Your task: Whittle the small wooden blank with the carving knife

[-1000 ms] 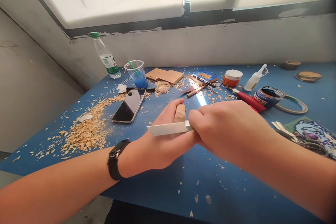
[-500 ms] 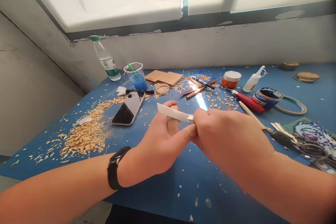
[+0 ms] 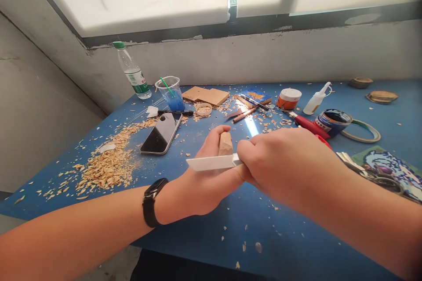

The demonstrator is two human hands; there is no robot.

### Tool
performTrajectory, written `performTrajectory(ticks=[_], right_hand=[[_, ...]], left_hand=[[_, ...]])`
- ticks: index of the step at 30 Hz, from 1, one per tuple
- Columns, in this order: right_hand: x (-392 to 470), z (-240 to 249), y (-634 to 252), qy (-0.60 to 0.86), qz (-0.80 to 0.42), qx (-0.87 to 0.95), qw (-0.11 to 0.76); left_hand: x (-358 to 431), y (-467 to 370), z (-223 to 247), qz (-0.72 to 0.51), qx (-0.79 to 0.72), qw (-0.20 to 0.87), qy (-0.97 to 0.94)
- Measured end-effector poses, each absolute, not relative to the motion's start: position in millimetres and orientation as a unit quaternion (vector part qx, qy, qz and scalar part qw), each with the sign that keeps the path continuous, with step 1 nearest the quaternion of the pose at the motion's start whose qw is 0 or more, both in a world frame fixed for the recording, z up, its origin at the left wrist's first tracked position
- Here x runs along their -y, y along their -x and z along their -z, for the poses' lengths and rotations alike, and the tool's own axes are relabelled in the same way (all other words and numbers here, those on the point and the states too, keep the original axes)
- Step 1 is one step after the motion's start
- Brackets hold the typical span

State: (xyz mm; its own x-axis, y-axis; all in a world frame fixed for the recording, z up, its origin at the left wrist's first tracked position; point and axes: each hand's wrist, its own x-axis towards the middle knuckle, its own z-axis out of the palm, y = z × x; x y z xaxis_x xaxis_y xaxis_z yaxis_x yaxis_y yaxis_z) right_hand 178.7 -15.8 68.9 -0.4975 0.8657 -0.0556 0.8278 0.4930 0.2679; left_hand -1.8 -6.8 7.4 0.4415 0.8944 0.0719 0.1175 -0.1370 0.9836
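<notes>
My left hand [image 3: 201, 189], with a black band on its wrist, is wrapped round a small piece of wood [image 3: 225, 142] whose pale cut end shows above the fingers. In my right hand [image 3: 280, 167] is a knife [image 3: 211, 163], its handle hidden by the closed fingers. The flat blade points left and lies across the near side of the wood, over the left palm. My left thumb reaches right and meets the right hand near the handle. Whether the edge touches the wood I cannot tell.
Wood shavings [image 3: 107, 167] heap at the left, beside a phone [image 3: 161, 132]. Behind stand a water bottle [image 3: 136, 77], a plastic cup [image 3: 171, 94] and wood boards [image 3: 206, 95]. To the right are an orange jar [image 3: 289, 99], a glue bottle [image 3: 315, 102], a paint pot [image 3: 332, 123] and a tape roll [image 3: 374, 128].
The knife blade has come down toward me and now lies nearly level. The wood's end has turned into clearer view as the left hand shifted slightly right.
</notes>
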Motion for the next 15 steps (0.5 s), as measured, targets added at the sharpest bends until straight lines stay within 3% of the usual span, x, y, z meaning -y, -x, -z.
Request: performTrajectory(ticks=[9,15], right_hand=[[22.7,-52.2,-176.9,-0.561,-0.138,-0.816,0.029],[26.7,-48.7,-175.3,-0.588,-0.133,-0.798,0.000]], left_hand=[[7.4,-8.9,-10.1,-0.396,-0.405,0.599,-0.566],[4.3,-7.5,-8.7,-0.404,-0.436,0.546,-0.590]])
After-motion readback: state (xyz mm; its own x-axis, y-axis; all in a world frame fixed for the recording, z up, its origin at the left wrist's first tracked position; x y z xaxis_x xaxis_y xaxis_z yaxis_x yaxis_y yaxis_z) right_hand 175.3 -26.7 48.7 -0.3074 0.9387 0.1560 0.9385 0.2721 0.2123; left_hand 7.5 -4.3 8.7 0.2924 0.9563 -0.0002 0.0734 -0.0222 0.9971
